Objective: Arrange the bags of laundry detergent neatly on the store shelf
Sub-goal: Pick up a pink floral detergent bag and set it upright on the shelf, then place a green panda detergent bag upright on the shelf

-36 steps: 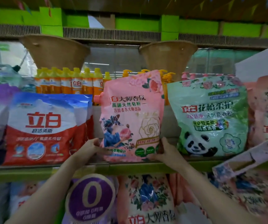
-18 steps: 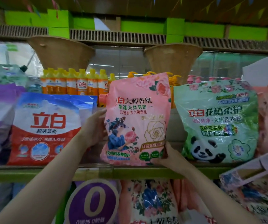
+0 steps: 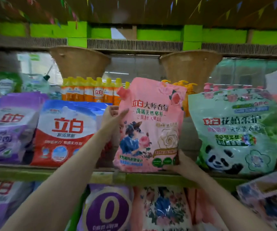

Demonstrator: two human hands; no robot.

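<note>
pink bag [image 3: 149,125]: standing on the shelf edge [image 3: 151,178] around the middle of the view, bottom seam right at the front lip
long axis: pretty much vertical, top leaning a touch toward 1 o'clock, printed face toward the camera, spout cap up at the 11 o'clock corner
left hand [image 3: 112,119]: clamped on the bag's left edge up high, thumb across the front, fingers hidden behind
right hand [image 3: 181,164]: gripping the bottom right corner at about 5 o'clock, thumb on the front
room on the left: narrow gap to the red and blue bag [image 3: 66,132] at 9 o'clock, the left forearm fills most of it
room on the right: a clear slot of bare shelf before the green panda bag [image 3: 234,130] at 3 o'clock, wider than the left gap
behind: orange bottles [image 3: 92,91] peek over the top at 11 o'clock
further left: purple bag [image 3: 9,127] beside the red one
below: more bags hang under the shelf edge, blurry
</note>
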